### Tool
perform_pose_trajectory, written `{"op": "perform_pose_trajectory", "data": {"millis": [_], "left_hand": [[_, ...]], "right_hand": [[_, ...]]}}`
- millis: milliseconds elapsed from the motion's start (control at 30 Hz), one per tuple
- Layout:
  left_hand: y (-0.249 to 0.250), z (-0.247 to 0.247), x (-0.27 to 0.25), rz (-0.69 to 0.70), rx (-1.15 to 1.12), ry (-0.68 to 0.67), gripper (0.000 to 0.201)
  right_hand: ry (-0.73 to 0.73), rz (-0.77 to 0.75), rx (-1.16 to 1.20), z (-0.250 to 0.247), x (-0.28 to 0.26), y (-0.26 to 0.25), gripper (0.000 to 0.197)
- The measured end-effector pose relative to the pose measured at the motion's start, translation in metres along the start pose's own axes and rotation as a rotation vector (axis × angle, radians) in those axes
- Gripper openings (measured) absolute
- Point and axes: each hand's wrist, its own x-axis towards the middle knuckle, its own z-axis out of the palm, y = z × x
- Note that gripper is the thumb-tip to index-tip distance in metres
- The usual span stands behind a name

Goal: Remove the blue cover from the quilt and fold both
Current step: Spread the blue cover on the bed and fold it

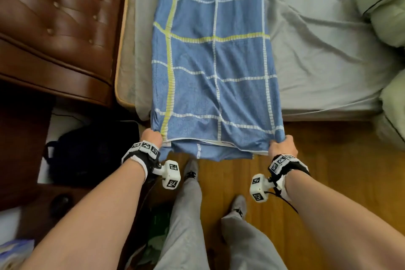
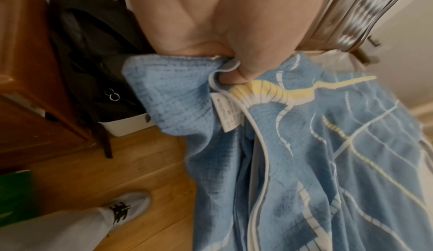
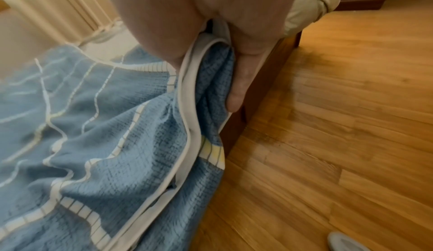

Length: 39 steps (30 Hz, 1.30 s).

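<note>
The blue cover (image 1: pixel 215 68), gridded with white and yellow lines and edged in white piping, lies as a long doubled strip on the bed (image 1: pixel 324 55), its near end overhanging the bed's edge. The left hand (image 1: pixel 151 137) and right hand (image 1: pixel 282 146) each clutch a near corner.

Care tag (image 2: pixel 226 113) on blue cover (image 2: pixel 328 162): print too blurred.
</note>
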Motion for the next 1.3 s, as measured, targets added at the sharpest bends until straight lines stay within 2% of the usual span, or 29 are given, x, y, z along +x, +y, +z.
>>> {"op": "perform_pose_trajectory", "data": {"millis": [33,100,200,300,433,567,667,733,800,867,933,967,1033,1067,1133,1200,1267,1300], "left_hand": [[0.005,-0.005,-0.020,0.004,0.066,-0.020,0.036],[0.016,-0.016,-0.072,0.090,0.273,-0.036,0.038],[0.022,-0.023,-0.135,0.223,0.457,-0.066,0.037],[0.025,-0.035,-0.187,0.233,0.418,0.019,0.037],[0.044,-0.062,-0.233,0.239,0.314,0.100,0.038],[0.066,-0.077,-0.250,0.366,0.290,0.078,0.037],[0.083,-0.078,-0.241,0.334,0.253,0.073,0.037],[0.097,-0.083,-0.226,0.304,0.229,0.064,0.040],[0.114,-0.090,-0.211,0.276,0.335,0.044,0.040],[0.132,-0.097,-0.190,0.304,0.386,0.012,0.038],[0.153,-0.106,-0.168,0.290,0.284,-0.010,0.036],[0.165,-0.111,-0.158,0.269,0.185,-0.016,0.036],[0.189,-0.123,-0.122,0.195,-0.022,-0.022,0.037],[0.201,-0.128,-0.103,0.156,-0.103,-0.050,0.037],[0.219,-0.132,-0.078,0.162,-0.327,-0.106,0.034],[0.241,-0.136,-0.053,0.083,-0.668,-0.212,0.018],[0.265,-0.141,-0.033,-0.014,-1.015,-0.268,0.015],[0.278,-0.144,-0.023,-0.016,-1.124,-0.269,0.011]], "right_hand": [[0.009,0.011,0.002,-0.016,-0.004,0.005,0.024],[0.001,0.032,-0.007,-0.055,-0.017,0.019,0.028],[-0.034,0.041,-0.036,-0.118,-0.035,0.039,0.036],[-0.054,-0.014,-0.147,-0.177,-0.057,0.047,0.042],[-0.076,-0.080,-0.111,-0.234,-0.090,0.041,0.042],[-0.043,-0.107,-0.080,-0.255,-0.096,0.021,0.041],[-0.068,-0.195,-0.144,-0.266,-0.100,-0.001,0.021],[-0.067,-0.225,-0.151,-0.269,-0.086,-0.016,0.028],[-0.065,-0.226,-0.211,-0.270,-0.073,-0.036,0.038],[-0.053,-0.249,-0.313,-0.271,-0.065,-0.063,0.038],[-0.011,-0.296,-0.436,-0.270,-0.061,-0.094,0.040],[0.018,-0.333,-0.440,-0.267,-0.054,-0.111,0.042],[0.024,-0.306,-0.376,-0.257,-0.032,-0.148,0.041],[0.006,-0.252,-0.283,-0.250,-0.017,-0.162,0.039],[-0.013,-0.172,0.143,-0.233,0.016,-0.181,0.045],[0.036,-0.074,0.536,-0.215,0.042,-0.206,0.046],[0.036,-0.026,0.745,-0.202,0.056,-0.238,0.042],[0.015,-0.062,0.815,-0.196,0.061,-0.257,0.051]]}}
